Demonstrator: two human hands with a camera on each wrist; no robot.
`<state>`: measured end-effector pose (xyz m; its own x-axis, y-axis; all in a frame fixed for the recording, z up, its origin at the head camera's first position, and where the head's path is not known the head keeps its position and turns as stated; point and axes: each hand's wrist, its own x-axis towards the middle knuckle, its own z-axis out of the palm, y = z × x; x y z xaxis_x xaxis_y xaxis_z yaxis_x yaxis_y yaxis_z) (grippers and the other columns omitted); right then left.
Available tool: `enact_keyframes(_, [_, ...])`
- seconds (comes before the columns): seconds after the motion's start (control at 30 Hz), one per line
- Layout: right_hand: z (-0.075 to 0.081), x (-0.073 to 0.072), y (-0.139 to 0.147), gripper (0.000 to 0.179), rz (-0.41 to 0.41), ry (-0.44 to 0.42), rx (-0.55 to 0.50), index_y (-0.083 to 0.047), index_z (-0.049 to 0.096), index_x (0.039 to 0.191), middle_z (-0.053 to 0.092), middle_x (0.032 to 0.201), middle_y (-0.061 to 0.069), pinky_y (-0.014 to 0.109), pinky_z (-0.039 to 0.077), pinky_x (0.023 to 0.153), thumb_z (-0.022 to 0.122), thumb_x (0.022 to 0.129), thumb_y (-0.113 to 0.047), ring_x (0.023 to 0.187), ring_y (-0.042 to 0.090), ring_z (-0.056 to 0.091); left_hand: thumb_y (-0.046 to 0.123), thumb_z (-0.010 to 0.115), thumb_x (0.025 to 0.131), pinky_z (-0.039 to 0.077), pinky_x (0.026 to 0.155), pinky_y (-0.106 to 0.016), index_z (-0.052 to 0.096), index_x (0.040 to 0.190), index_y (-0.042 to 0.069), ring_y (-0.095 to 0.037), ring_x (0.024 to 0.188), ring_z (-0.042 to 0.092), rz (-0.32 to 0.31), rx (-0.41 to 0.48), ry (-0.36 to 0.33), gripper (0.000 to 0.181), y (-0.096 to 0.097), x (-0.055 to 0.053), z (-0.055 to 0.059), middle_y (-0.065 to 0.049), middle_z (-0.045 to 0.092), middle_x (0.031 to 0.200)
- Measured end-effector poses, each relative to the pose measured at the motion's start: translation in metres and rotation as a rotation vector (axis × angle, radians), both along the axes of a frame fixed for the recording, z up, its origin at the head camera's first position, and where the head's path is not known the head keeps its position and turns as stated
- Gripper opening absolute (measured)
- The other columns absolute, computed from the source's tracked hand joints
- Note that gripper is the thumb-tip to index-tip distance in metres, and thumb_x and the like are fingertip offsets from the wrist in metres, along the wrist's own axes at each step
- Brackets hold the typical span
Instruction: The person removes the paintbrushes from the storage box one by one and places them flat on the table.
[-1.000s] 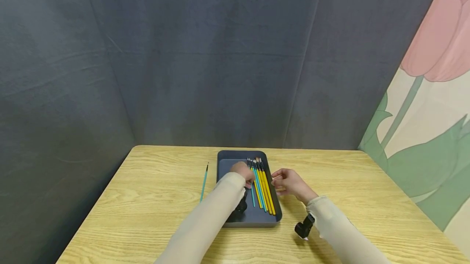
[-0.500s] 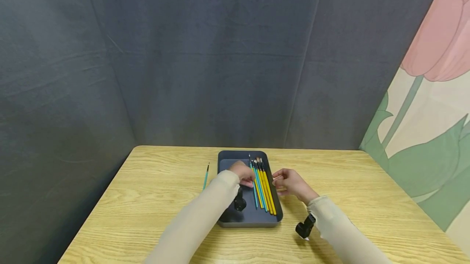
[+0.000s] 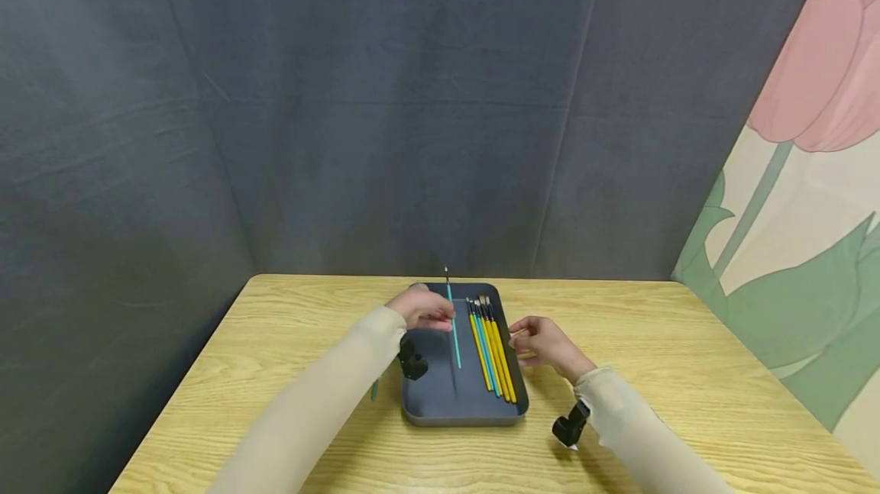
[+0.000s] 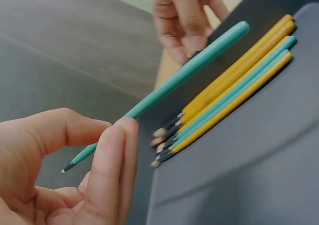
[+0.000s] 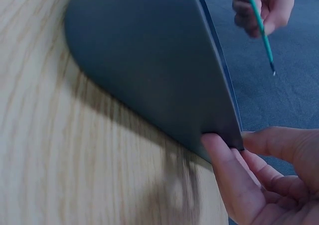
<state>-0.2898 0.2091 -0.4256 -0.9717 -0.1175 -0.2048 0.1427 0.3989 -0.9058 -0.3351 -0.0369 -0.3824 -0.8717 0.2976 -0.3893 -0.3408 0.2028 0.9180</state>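
Note:
My left hand (image 3: 428, 309) pinches a thin teal paintbrush (image 3: 456, 345) between thumb and fingertips, above the dark grey tray (image 3: 467, 421). In the left wrist view the brush (image 4: 184, 70) slants across, its small dark tip pointing down-left. Several yellow and teal paintbrushes (image 3: 495, 349) lie side by side along the tray's right side, bristles toward the far end. My right hand (image 3: 546, 345) holds the tray's right edge; in the right wrist view its thumb and fingers (image 5: 227, 170) pinch the rim from both sides.
Another teal paintbrush (image 3: 374, 389) lies on the wooden table (image 3: 275, 356) left of the tray, mostly hidden by my left sleeve. A dark grey curtain (image 3: 412, 112) hangs behind the table, and a tulip-patterned panel (image 3: 791, 173) stands to the right.
My left hand has drawn a teal paintbrush away from the row, lifting it and moving left. The right hand has stayed at the tray's edge.

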Motion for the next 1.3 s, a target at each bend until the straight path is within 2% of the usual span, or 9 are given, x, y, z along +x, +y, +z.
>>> enact_keyframes(0.2, [-0.001, -0.002, -0.001, 0.025, 0.003, 0.000, -0.002, 0.011, 0.052, 0.116, 0.061, 0.092, 0.013, 0.035, 0.061, 0.068, 0.058, 0.093, 0.003, 0.074, 0.015, 0.059, -0.005, 0.061, 0.084, 0.057, 0.063, -0.016, 0.066, 0.080, -0.004, -0.011, 0.059, 0.066, -0.017, 0.038, 0.016, 0.007, -0.031, 0.002, 0.010, -0.009, 0.066, 0.073])
enact_keyframes(0.47, [0.000, -0.002, 0.000, 0.025, -0.001, -0.002, 0.006, 0.011, 0.052, 0.116, 0.060, 0.092, 0.013, 0.037, 0.061, 0.069, 0.058, 0.092, 0.003, 0.074, 0.016, 0.060, -0.001, 0.061, 0.088, 0.059, 0.073, -0.021, 0.067, 0.093, -0.007, -0.012, 0.067, 0.068, 0.009, 0.061, 0.039, 0.010, -0.069, 0.008, 0.014, -0.013, 0.069, 0.085])
enact_keyframes(0.63, [0.001, -0.003, 0.001, 0.026, -0.002, -0.003, 0.014, 0.010, 0.052, 0.116, 0.060, 0.092, 0.013, 0.037, 0.061, 0.069, 0.059, 0.092, 0.002, 0.075, 0.016, 0.060, 0.000, 0.059, 0.090, 0.058, 0.072, -0.018, 0.064, 0.106, -0.012, -0.010, 0.068, 0.068, 0.010, 0.058, 0.039, 0.021, -0.090, 0.012, 0.013, -0.011, 0.068, 0.086])
enact_keyframes(0.73, [0.001, -0.003, 0.001, 0.027, -0.002, -0.002, 0.018, 0.010, 0.052, 0.116, 0.060, 0.093, 0.013, 0.038, 0.061, 0.069, 0.059, 0.092, 0.002, 0.076, 0.016, 0.060, 0.003, 0.059, 0.091, 0.058, 0.071, -0.018, 0.063, 0.110, -0.012, -0.010, 0.069, 0.069, 0.006, 0.031, 0.035, 0.024, -0.102, 0.015, 0.011, -0.011, 0.069, 0.086])
enact_keyframes(0.93, [0.002, -0.003, 0.001, 0.027, -0.005, -0.003, 0.015, 0.011, 0.051, 0.116, 0.059, 0.092, 0.012, 0.039, 0.061, 0.070, 0.059, 0.092, 0.002, 0.076, 0.017, 0.060, 0.001, 0.059, 0.090, 0.059, 0.076, -0.021, 0.066, 0.103, -0.011, -0.011, 0.069, 0.069, 0.004, 0.015, 0.031, 0.019, -0.118, 0.018, 0.003, -0.012, 0.070, 0.083])
enact_keyframes(1.1, [0.001, -0.004, 0.002, 0.028, -0.001, 0.002, 0.018, 0.011, 0.051, 0.117, 0.059, 0.091, 0.012, 0.039, 0.061, 0.069, 0.060, 0.092, 0.002, 0.076, 0.017, 0.060, -0.001, 0.061, 0.087, 0.058, 0.067, -0.017, 0.064, 0.102, -0.014, -0.009, 0.064, 0.068, 0.004, 0.011, 0.012, 0.020, -0.123, 0.018, -0.006, -0.008, 0.068, 0.072])
enact_keyframes(1.3, [0.001, -0.003, 0.001, 0.027, -0.007, 0.001, 0.011, 0.011, 0.051, 0.116, 0.059, 0.091, 0.011, 0.038, 0.061, 0.070, 0.059, 0.092, 0.002, 0.076, 0.016, 0.060, 0.000, 0.062, 0.086, 0.057, 0.062, -0.015, 0.060, 0.109, -0.019, -0.008, 0.062, 0.067, -0.017, -0.033, 0.006, 0.030, -0.126, 0.016, -0.020, -0.008, 0.068, 0.074])
